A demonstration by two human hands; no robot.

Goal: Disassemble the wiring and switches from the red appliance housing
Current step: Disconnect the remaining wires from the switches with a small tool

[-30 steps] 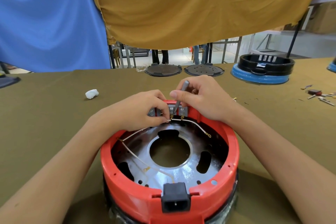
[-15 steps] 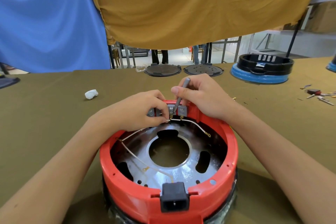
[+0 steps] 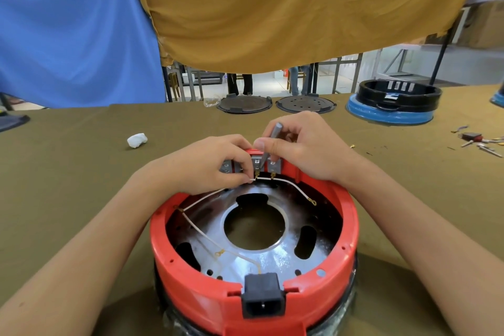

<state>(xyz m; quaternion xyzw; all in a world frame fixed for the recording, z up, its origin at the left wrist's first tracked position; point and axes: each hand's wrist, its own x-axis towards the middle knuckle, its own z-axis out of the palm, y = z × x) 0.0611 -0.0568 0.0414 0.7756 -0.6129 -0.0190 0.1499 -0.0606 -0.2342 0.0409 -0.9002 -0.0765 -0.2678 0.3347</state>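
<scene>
The red appliance housing stands upside down in front of me, its metal plate showing inside. White wires run from a black power socket at the near rim to grey switch terminals at the far rim. My left hand pinches a white wire end by the terminals. A thin grey tool is gripped in my right hand, its tip down at the middle terminal.
An olive cloth covers the table. A white wad lies at the left. Two dark round plates and a black-and-blue housing sit at the far edge. Small loose parts lie at the right.
Both hands stay at the far terminals. The grey tool has tilted slightly; otherwise nothing has visibly moved.
</scene>
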